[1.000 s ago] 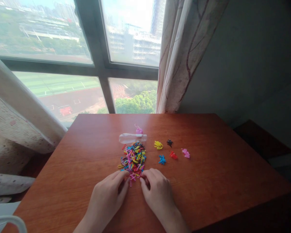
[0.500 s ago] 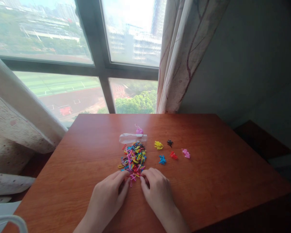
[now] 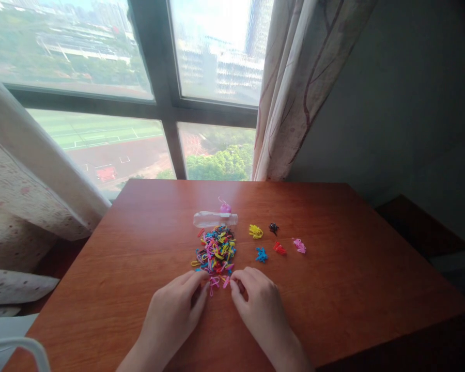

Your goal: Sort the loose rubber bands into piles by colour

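A heap of small looped elastic hair bands (image 3: 217, 250) in mixed colours lies on the wooden table. My left hand (image 3: 176, 305) rests at its near left edge, thumb and forefinger curled together; whatever they hold is hidden. Beside its fingertips are loose pink bands (image 3: 214, 282). My right hand (image 3: 258, 299) is at the near right edge of the heap, its thumb and forefinger pinched on a pink hair band (image 3: 226, 282). To the right lie sorted clusters: yellow bands (image 3: 256, 231), black bands (image 3: 273, 228), blue bands (image 3: 261, 254), red bands (image 3: 279, 248) and pink bands (image 3: 299, 245).
Behind the heap a clear plastic bottle (image 3: 209, 219) lies on its side, with a purple round object (image 3: 225, 207) just beyond it. The table (image 3: 352, 289) stands against a window, with a curtain (image 3: 282, 103) on either side. A white curved object (image 3: 27, 346) shows at lower left.
My right hand has shifted slightly right, and a pink band now shows at its fingertips. My left hand stays nearly in place. The whole view has moved a little.
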Motion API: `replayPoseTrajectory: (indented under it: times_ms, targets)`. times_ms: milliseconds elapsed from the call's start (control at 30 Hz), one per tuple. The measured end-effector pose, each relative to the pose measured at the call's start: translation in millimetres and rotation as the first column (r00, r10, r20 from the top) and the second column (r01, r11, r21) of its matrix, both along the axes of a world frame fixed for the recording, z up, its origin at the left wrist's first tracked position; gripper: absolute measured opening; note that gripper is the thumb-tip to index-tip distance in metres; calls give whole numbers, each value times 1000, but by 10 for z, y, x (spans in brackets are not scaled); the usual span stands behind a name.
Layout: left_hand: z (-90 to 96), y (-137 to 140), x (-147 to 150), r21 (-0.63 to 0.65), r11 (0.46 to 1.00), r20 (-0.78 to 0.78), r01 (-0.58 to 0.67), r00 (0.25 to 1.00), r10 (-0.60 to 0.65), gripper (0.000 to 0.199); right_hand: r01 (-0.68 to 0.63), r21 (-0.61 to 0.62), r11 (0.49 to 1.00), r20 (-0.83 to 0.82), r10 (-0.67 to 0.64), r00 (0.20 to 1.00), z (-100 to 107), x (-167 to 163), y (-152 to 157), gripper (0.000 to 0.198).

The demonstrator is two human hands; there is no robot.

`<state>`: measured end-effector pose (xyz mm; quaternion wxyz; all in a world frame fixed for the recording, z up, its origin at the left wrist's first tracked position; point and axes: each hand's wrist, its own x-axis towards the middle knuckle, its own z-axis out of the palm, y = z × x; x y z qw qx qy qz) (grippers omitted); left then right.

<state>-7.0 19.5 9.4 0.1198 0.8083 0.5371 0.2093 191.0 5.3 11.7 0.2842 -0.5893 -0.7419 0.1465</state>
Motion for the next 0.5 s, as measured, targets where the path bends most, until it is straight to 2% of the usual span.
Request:
replayPoseTrajectory:
  times_ms: [300, 500]
  targets:
    - [-5, 4, 10, -35, 999, -14, 5, 1000, -5, 19, 45, -153, 987, 108, -29, 994, 60, 182, -44, 18]
    - [-24, -14, 7, -31, 999, -8, 30, 999, -31, 18, 23, -149, 989, -24, -27, 999, 107, 159, 28, 16]
